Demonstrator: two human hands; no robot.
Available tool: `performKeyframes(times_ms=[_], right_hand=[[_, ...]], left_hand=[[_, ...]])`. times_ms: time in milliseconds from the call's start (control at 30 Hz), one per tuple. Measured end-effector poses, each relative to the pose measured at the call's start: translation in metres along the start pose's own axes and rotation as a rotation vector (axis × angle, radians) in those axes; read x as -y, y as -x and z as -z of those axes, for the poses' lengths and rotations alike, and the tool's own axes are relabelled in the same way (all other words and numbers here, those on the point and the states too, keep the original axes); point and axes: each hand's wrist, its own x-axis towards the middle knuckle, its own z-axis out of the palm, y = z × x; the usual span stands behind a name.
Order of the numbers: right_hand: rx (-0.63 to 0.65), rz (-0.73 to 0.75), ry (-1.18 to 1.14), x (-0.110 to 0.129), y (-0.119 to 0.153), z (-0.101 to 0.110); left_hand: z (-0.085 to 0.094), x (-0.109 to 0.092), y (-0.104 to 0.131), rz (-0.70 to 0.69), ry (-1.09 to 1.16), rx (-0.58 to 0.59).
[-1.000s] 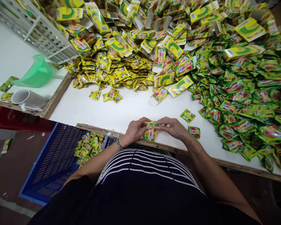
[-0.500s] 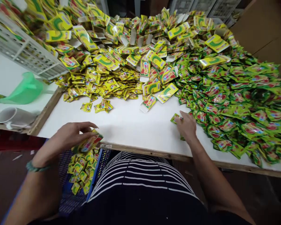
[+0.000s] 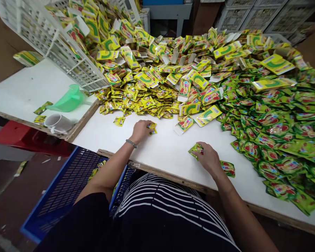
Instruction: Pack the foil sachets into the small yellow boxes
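Note:
My left hand (image 3: 141, 131), with a bracelet at its wrist, pinches small yellow packets (image 3: 152, 128) over the white tabletop. My right hand (image 3: 208, 157) grips a green packet (image 3: 196, 150) by its right side, low over the table. Another green packet (image 3: 228, 168) lies beside my right wrist. Behind my left hand spreads a pile of small yellow packets (image 3: 144, 101). A large heap of green packets (image 3: 273, 129) covers the right side. One loose yellow packet (image 3: 119, 121) rests left of my left hand.
Yellow boxes (image 3: 147, 79) are heaped at the back, beside a tilted white crate (image 3: 65, 52). A green scoop (image 3: 71, 99) and white mug (image 3: 58, 123) stand at the left, past a wooden edge (image 3: 82, 120). Below the table is a blue basket (image 3: 55, 196) near a red stool (image 3: 23, 136).
My left hand has left the basket area, without the larger packet it held, and now grips yellow packets on the table. My right hand has drawn a green packet away from the heap. The view has shifted left.

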Motion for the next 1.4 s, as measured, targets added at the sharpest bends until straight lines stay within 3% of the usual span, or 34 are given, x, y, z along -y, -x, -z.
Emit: performKeyframes(times_ms=[133, 267, 400, 500, 567, 633, 700, 800, 900, 1000, 1133, 1200, 1300, 1400], right_hand=[[0.019, -0.044, -0.137, 0.009, -0.001, 0.004], [0.046, -0.052, -0.270, 0.024, -0.008, 0.001], [0.047, -0.091, -0.360, 0.033, -0.013, -0.007], [0.078, -0.139, -0.531, 0.036, -0.013, -0.009], [0.126, -0.152, -0.732, 0.039, -0.013, -0.006], [0.153, -0.141, -0.856, 0.043, -0.015, 0.000], [0.153, -0.118, -0.836, 0.049, -0.017, 0.005], [0.174, -0.074, -0.773, 0.054, -0.019, 0.007], [0.174, -0.041, -0.823, 0.051, -0.017, 0.003], [0.064, -0.074, -0.839, 0.039, -0.012, -0.004], [-0.099, -0.194, -0.838, 0.024, -0.007, -0.007], [-0.177, -0.237, -0.810, 0.017, -0.007, -0.007], [-0.314, -0.250, -0.753, 0.008, -0.008, -0.005], [-0.427, -0.292, -0.714, -0.001, -0.011, -0.003]], left_hand=[[-0.021, -0.031, 0.012, -0.117, 0.104, 0.110], [-0.024, -0.050, 0.011, -0.028, 0.264, 0.231], [-0.031, -0.068, 0.005, 0.047, 0.077, 0.257], [-0.036, -0.079, 0.007, 0.043, 0.080, 0.232], [-0.039, -0.083, 0.011, 0.021, 0.202, 0.190], [-0.041, -0.085, 0.015, -0.024, 0.434, 0.221], [-0.044, -0.086, 0.020, -0.047, 0.727, 0.325], [-0.048, -0.087, 0.027, 0.024, 1.084, 0.415], [-0.048, -0.090, 0.029, 0.084, 1.177, 0.436], [-0.040, -0.097, 0.016, 0.004, 0.964, 0.449], [-0.030, -0.112, -0.024, -0.287, 0.281, 0.160], [-0.032, -0.119, -0.039, -0.404, -0.001, 0.139], [-0.042, -0.127, -0.036, -0.379, -0.228, 0.252], [-0.047, -0.133, -0.013, -0.251, -0.326, 0.268]])
